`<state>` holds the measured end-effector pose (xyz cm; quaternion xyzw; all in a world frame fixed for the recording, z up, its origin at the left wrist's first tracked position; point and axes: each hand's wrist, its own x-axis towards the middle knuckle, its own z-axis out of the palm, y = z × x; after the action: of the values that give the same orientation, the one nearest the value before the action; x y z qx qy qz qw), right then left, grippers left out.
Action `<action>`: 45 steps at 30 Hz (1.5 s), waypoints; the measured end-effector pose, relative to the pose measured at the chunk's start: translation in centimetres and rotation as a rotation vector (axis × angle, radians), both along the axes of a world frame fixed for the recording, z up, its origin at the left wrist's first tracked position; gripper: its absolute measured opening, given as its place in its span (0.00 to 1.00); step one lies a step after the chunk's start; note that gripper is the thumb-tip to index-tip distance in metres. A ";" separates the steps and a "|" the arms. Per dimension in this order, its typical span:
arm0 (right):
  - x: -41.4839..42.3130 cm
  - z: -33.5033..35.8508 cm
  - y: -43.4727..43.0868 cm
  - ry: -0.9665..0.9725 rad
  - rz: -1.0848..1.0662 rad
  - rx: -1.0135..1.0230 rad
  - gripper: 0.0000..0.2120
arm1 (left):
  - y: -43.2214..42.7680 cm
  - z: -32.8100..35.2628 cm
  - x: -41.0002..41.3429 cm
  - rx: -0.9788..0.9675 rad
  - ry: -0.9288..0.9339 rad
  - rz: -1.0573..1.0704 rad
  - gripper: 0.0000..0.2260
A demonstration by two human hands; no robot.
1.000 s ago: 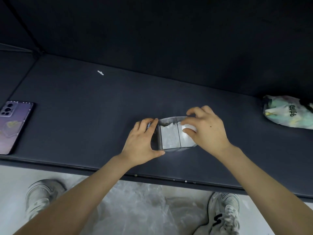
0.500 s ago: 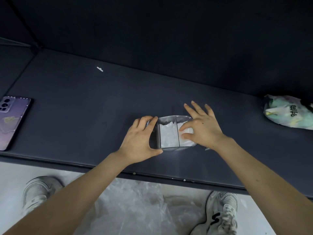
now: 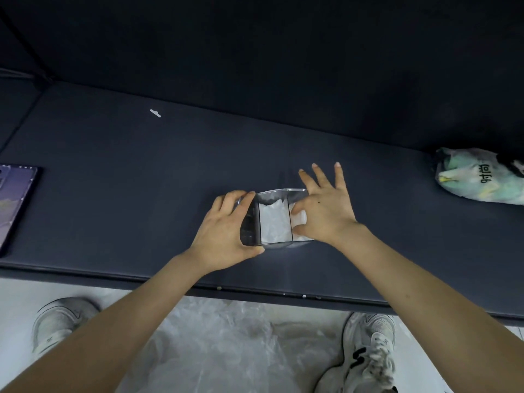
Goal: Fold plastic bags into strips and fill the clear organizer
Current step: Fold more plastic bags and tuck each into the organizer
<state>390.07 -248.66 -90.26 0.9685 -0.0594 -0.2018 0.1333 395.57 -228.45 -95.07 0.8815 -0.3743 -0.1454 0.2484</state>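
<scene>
A small clear organizer point(image 3: 279, 193) with dividers stands on the dark table, near the front edge. Its middle compartment holds a folded white plastic bag point(image 3: 274, 222). The left compartment looks dark. My left hand point(image 3: 225, 228) grips the organizer's left end, thumb on the front wall and fingers on the back. My right hand point(image 3: 324, 209) rests over the right compartment, fingers spread, thumb and forefinger pressing on another white folded bag point(image 3: 301, 219) there, which it partly hides.
A crumpled printed green-and-white bag point(image 3: 479, 177) lies at the table's right rear. A purple phone point(image 3: 14, 202) sits at the left edge. A tiny white scrap point(image 3: 155, 113) lies at the back. Below the table, loose clear plastic point(image 3: 226, 344) covers the floor between two sneakers.
My right hand's fingers have spread out and lifted from a curled grip while the thumb and forefinger stay on the bag in the right compartment. The left hand keeps its hold.
</scene>
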 end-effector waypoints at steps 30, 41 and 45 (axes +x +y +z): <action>-0.3 0.4 -0.6 0.037 -0.252 0.195 0.21 | -0.9 0.5 0.4 0.006 0.030 -0.004 0.48; -1.6 0.8 -2.1 -0.179 -0.337 0.314 0.17 | -1.5 0.5 1.4 0.015 0.050 -0.008 0.48; -1.7 1.1 -2.3 -0.250 -0.396 0.419 0.18 | -2.0 0.5 1.9 0.027 0.058 -0.012 0.48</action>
<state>388.37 -250.95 -89.18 0.9619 -0.2198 -0.1109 -0.1192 397.47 -230.42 -94.52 0.8779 -0.3703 -0.1776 0.2462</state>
